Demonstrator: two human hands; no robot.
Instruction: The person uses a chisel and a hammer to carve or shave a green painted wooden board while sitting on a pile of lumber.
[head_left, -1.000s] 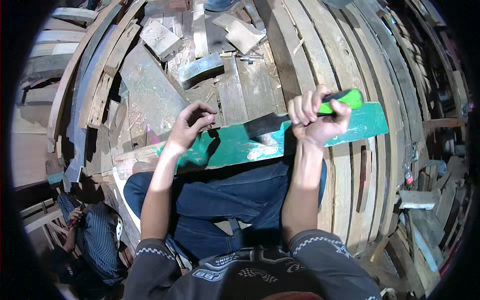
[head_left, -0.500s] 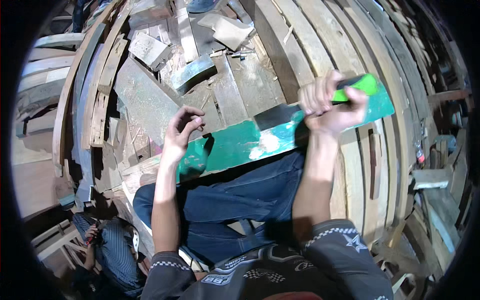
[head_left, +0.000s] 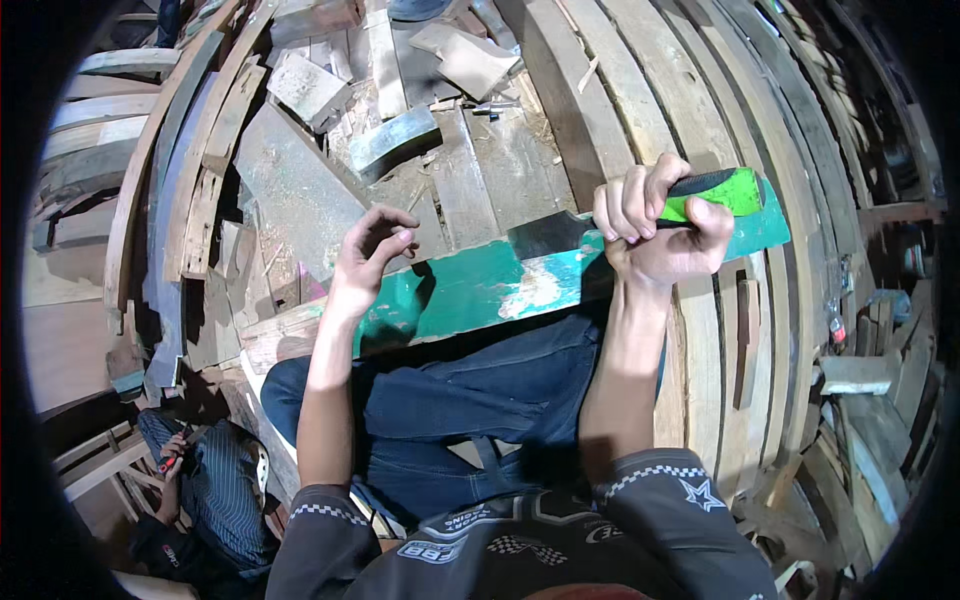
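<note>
A long board (head_left: 470,295) with worn green paint lies slantwise across my lap, its paint chipped to pale patches near the middle. My right hand (head_left: 665,235) is wrapped round the green and black handle of a scraper (head_left: 738,192). The scraper's dark, flat blade points left and lies at the board's far edge; whether it presses on the paint I cannot tell. Over the board's left part hovers my left hand (head_left: 372,258), its fingers loosely curled, thumb apart from them, holding nothing. Its dark shadow falls on the green paint.
Beyond the board lie a curved grey wood block (head_left: 395,145), a pale offcut (head_left: 308,90) and scattered chips. Long planks (head_left: 600,90) run along the right, with stacked timber (head_left: 190,150) at left. Another person (head_left: 215,490) sits at the lower left, holding a red-handled tool.
My right hand has come down slightly toward me with the scraper, lowering its handle toward the board. My left hand has hardly moved.
</note>
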